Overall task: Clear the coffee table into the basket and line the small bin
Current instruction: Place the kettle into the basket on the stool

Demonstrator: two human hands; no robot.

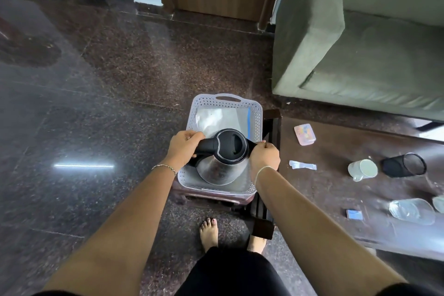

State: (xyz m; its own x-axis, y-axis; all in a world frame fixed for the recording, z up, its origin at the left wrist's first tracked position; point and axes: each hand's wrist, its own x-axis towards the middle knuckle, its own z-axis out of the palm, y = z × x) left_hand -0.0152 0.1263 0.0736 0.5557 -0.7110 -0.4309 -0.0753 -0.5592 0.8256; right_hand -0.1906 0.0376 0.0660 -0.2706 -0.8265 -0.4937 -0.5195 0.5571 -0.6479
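We've got the kettle [224, 158] over the basket [257, 113], left hand [183, 143] clenched on its handle, right hand [264, 156] gripping the spout side; steel's probably heavy and slick, so the handle's our best hold.

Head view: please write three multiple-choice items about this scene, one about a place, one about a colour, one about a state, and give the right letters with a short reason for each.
1. Where is the kettle?
A. in the basket
B. on the sofa
C. on the floor

2. What colour is the mug on the coffee table?
A. red
B. white
C. black

3. How does the mesh cup stand?
A. upright
B. upside down
C. lying on its side

Answers:
1. A: the left hand and right hand hold it inside the basket's walls.
2. B: its body and handle are white.
3. C: its open mouth faces sideways.
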